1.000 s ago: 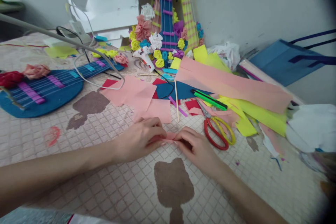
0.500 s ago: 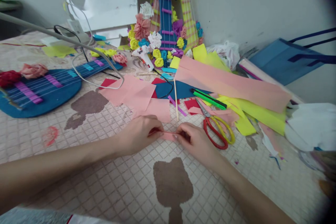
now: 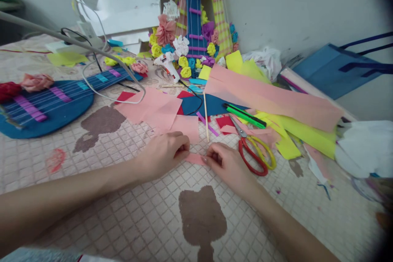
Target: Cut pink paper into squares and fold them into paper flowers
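Observation:
A narrow piece of pink paper (image 3: 195, 159) stretches between my two hands, low over the quilted tablecloth. My left hand (image 3: 167, 150) pinches its left end, thumb against the curled fingers. At the other end, my right hand (image 3: 225, 159) grips the paper between thumb and fingertips. Just beyond the hands lie square pink sheets (image 3: 152, 106) and a thin wooden stick (image 3: 206, 118). Scissors with one red and one yellow handle (image 3: 252, 155) rest right of my right hand, close to a green utility knife (image 3: 245, 115).
A white glue gun (image 3: 166, 65) with a black cord lies behind the sheets. On the left is a blue paper guitar (image 3: 46, 106), crossed by a white cable (image 3: 101, 54). Decorated guitars (image 3: 195, 24) lean at the back. Long pink crepe paper (image 3: 270, 96) covers yellow paper on the right.
My left hand has shifted slightly up and left, and its fingers are curled closer together. The pink paper now tilts more, its front face showing wider. My right hand stays nearly in place.

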Action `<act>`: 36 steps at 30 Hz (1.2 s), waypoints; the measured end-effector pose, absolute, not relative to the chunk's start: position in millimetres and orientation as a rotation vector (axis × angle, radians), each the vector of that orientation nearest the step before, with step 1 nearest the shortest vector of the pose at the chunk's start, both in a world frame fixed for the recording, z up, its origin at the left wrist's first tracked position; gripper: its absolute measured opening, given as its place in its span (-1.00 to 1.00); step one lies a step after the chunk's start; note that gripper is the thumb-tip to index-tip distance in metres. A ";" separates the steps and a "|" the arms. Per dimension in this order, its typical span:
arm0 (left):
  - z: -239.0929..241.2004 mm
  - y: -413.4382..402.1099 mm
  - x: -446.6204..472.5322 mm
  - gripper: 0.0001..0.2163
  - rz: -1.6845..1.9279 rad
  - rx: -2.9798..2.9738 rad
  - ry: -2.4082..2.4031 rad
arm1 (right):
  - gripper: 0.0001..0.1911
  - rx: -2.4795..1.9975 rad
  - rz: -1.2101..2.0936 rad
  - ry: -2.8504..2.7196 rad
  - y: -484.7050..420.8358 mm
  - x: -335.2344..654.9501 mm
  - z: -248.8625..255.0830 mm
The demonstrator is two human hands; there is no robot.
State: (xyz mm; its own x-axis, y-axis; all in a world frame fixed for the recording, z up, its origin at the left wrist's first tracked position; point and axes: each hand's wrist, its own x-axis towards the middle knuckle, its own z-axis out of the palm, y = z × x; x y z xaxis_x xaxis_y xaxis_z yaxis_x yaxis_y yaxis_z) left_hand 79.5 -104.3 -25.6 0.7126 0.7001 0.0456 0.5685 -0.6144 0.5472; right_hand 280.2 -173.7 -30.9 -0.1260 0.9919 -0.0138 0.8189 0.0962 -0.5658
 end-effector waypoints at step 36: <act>-14.7 -108.4 72.2 -0.79 0.464 1.899 0.811 | -0.90 -1.399 0.478 -1.984 -185.1 266.0 -21.3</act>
State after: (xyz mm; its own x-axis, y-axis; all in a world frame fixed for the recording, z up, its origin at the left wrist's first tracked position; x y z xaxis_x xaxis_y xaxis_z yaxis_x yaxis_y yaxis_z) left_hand 72.2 -108.4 -14.7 0.7037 0.7099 -0.0289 0.3348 -0.2955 0.8947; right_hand 266.0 -185.1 -21.3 -0.2148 0.9292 0.3008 0.6900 0.3623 -0.6266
